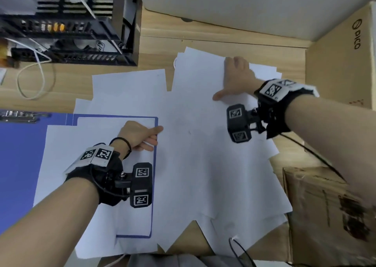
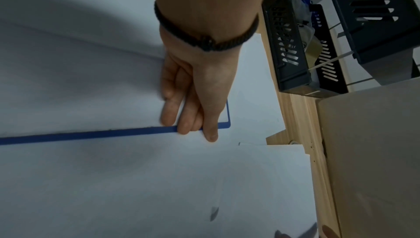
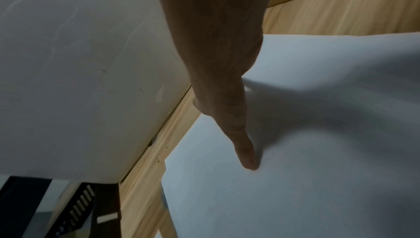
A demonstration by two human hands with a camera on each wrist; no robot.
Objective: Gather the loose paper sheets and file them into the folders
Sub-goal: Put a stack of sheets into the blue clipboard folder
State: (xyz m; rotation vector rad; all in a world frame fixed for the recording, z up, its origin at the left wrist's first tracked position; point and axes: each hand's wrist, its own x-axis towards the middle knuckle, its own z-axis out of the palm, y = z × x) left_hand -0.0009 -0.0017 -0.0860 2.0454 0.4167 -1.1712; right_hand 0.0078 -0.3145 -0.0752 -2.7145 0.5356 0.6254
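An open blue folder (image 1: pixel 16 165) lies at the left with white sheets (image 1: pixel 71 154) stacked on its right half. My left hand (image 1: pixel 142 136) rests flat on those sheets, its straight fingers (image 2: pixel 181 125) reaching the folder's blue edge (image 2: pixel 90 135). Several loose white sheets (image 1: pixel 203 165) overlap across the middle of the desk. My right hand (image 1: pixel 234 79) is at their far side. Its thumb (image 3: pixel 245 152) presses on top of a sheet (image 3: pixel 295 170) that bulges upward. The other fingers are hidden under that sheet's edge.
A black desk organizer (image 1: pixel 71 22) stands at the back left, with a white cable (image 1: pixel 36 77) looped in front of it. Cardboard boxes stand at the right (image 1: pixel 341 63) and near right (image 1: pixel 325 205). A pale panel (image 1: pixel 244 6) closes off the back of the desk.
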